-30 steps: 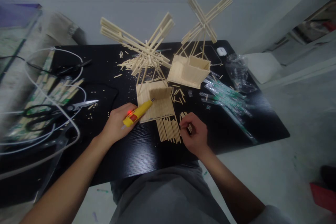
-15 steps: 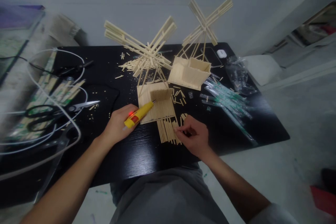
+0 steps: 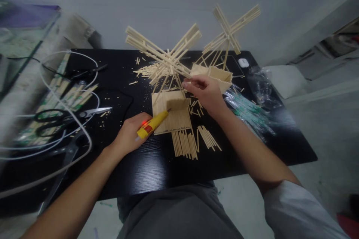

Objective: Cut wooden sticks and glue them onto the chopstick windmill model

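Observation:
My left hand (image 3: 133,130) is wrapped round a yellow hot glue gun (image 3: 153,124) with a red light glowing on it. Its metal tip points at a small upright stick wall (image 3: 177,104) on the flat stick base (image 3: 171,121) of the nearer windmill model (image 3: 169,59). My right hand (image 3: 206,91) is pinched closed beside that model's legs, in front of the farther windmill model (image 3: 224,74). What sits between its fingertips, if anything, is too small to tell. Loose wooden sticks (image 3: 183,143) lie in front of the base, with another bunch (image 3: 209,138) to their right.
Black-handled scissors (image 3: 92,112), white cable (image 3: 84,134) and packaged sticks (image 3: 67,99) crowd the left. Cut stick pieces (image 3: 147,71) are heaped behind the nearer model. Clear plastic wrappers (image 3: 249,112) and a white earbud case (image 3: 243,62) are on the right of the black table (image 3: 140,171).
My right hand has moved up and away from the loose sticks to beside the nearer model's legs. My left hand keeps the glue gun at the small wall. The whole view has shifted slightly.

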